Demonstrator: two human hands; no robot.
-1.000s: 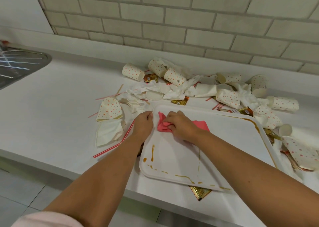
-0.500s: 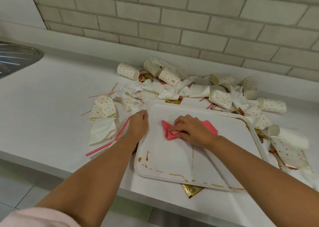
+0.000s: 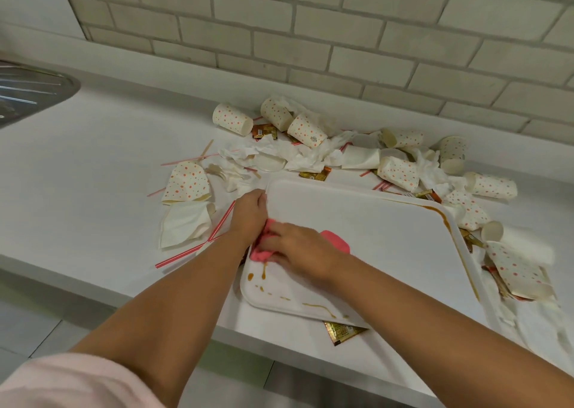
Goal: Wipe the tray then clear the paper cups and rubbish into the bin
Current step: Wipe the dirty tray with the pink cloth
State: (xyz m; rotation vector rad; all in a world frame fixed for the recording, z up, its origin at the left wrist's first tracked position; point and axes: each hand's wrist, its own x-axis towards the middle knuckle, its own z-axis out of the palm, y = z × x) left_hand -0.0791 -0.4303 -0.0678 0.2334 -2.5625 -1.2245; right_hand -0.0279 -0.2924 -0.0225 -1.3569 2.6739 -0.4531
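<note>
Right hand (image 3: 298, 250) has dragged the pink cloth (image 3: 262, 252) from the middle of the tray (image 3: 388, 240) over to its left edge, right beside the left hand (image 3: 250, 212), whose fingers curl over the rim. Right fingers are bent & clamped on the bunched cloth, pressing it down just above brown sauce streaks (image 3: 264, 272). Tray lies on the bench (image 3: 93, 174) w/ paper cups (image 3: 306, 129) strewn behind & to its right.
</note>
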